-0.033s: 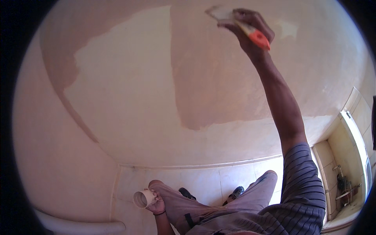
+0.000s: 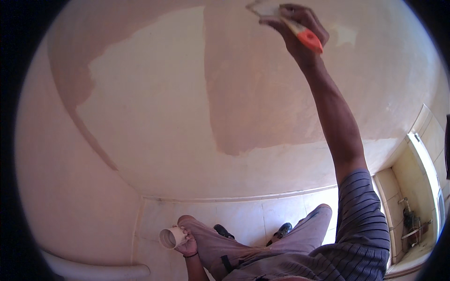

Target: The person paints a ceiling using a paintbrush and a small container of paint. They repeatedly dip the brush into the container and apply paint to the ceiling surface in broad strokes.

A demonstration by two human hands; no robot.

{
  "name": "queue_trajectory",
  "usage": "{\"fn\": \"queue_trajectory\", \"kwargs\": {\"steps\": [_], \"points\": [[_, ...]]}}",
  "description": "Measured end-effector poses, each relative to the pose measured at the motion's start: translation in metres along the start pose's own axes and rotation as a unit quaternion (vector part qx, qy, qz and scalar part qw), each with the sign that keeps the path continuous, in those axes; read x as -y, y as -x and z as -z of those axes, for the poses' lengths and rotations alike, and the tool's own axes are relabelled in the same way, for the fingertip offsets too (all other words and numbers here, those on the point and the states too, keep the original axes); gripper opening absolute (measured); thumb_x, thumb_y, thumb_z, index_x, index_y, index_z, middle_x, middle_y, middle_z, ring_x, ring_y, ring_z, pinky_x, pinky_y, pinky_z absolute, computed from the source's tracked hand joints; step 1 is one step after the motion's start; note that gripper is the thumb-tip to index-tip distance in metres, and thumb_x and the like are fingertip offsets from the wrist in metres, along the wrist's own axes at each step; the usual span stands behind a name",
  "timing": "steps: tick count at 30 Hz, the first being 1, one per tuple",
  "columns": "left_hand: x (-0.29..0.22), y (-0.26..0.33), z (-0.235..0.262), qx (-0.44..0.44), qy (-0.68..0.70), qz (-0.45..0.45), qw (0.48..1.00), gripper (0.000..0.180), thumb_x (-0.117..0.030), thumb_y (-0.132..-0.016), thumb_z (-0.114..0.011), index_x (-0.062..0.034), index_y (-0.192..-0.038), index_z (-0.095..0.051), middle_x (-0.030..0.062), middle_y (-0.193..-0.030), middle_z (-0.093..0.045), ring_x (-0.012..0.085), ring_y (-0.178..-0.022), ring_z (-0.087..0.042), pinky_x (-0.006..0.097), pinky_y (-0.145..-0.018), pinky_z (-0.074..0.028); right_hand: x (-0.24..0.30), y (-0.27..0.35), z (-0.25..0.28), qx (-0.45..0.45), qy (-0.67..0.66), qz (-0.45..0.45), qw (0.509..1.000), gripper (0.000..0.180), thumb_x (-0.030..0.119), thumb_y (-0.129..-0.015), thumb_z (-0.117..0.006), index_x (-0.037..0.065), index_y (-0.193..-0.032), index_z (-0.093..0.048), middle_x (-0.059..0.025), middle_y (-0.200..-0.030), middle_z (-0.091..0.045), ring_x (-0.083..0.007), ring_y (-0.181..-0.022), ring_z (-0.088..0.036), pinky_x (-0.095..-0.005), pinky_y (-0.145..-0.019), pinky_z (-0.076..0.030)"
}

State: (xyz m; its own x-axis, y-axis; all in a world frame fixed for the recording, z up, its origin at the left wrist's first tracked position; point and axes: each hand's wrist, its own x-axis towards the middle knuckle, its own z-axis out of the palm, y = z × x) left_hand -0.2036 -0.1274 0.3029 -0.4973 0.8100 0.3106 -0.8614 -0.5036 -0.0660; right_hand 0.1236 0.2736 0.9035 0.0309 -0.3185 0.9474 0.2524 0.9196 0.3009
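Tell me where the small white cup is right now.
In the head view the white cup sits low and left of centre, held in the left hand beside the person's knee, its open mouth facing the camera, above the tiled floor.

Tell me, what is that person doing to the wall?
A person reaches high with the right hand, pressing a putty knife with an orange handle against the wall. A darker, damp-looking patch covers part of the wall below the blade. The left hand hangs low by the leg, holding a small white cup.
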Motion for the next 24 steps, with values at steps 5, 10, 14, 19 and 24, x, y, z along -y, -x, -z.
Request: {"fn": "queue_trajectory", "kwargs": {"steps": [5,10,14,19,24], "points": [[-0.002,-0.001,0.003,-0.002,0.004,0.003,1.000,0.063,-0.036,-0.097,-0.063,-0.0086,-0.150,-0.042,0.0266,-0.135,-0.049,0.0396,-0.113,-0.056,0.047,-0.086,-0.059,-0.030,0.005,-0.045,-0.013,0.080,0.031,0.996,0.031,0.025,-0.079,-0.089,0.008,-0.094,-0.068,-0.0122,-0.102,-0.071,-0.0247,-0.087,-0.072,-0.0357,-0.070,-0.058],[0.002,-0.011,0.010,0.011,-0.017,-0.003,1.000,0.063,-0.035,-0.097,-0.064,-0.0087,-0.150,-0.042,0.0257,-0.137,-0.049,0.0391,-0.114,-0.055,0.046,-0.086,-0.059,-0.040,0.088,-0.071,0.051,0.193,0.106,0.974,0.034,0.027,-0.078,-0.090,0.010,-0.087,-0.062,-0.0089,-0.094,-0.070,-0.0259,-0.074,-0.070,-0.0355,-0.058,-0.056],[0.000,-0.007,0.012,0.000,0.010,-0.010,1.000,0.067,-0.035,-0.096,-0.066,-0.0072,-0.152,-0.041,0.0261,-0.138,-0.048,0.0398,-0.114,-0.055,0.046,-0.087,-0.059,-0.010,0.137,-0.073,0.086,0.184,0.062,0.977,0.036,0.020,-0.077,-0.090,0.009,-0.083,-0.056,-0.0091,-0.094,-0.070,-0.0261,-0.070,-0.070,-0.0352,-0.055,-0.055],[-0.001,-0.007,0.011,0.010,0.020,0.000,1.000,0.070,-0.031,-0.094,-0.069,-0.0047,-0.151,-0.038,0.0272,-0.138,-0.047,0.0410,-0.113,-0.055,0.045,-0.087,-0.058,0.015,0.187,-0.061,0.151,0.156,0.039,0.975,0.034,0.018,-0.079,-0.088,0.008,-0.085,-0.056,-0.0106,-0.096,-0.069,-0.0277,-0.068,-0.070,-0.0365,-0.054,-0.055],[0.000,-0.009,0.014,0.008,0.021,0.003,1.000,0.067,-0.035,-0.095,-0.067,-0.0068,-0.150,-0.042,0.0261,-0.137,-0.047,0.0402,-0.113,-0.054,0.046,-0.086,-0.058,0.041,0.246,-0.043,0.249,0.139,0.006,0.959,0.026,0.027,-0.089,-0.078,0.009,-0.091,-0.059,-0.0112,-0.095,-0.067,-0.0287,-0.073,-0.071,-0.0380,-0.054,-0.057]]}}
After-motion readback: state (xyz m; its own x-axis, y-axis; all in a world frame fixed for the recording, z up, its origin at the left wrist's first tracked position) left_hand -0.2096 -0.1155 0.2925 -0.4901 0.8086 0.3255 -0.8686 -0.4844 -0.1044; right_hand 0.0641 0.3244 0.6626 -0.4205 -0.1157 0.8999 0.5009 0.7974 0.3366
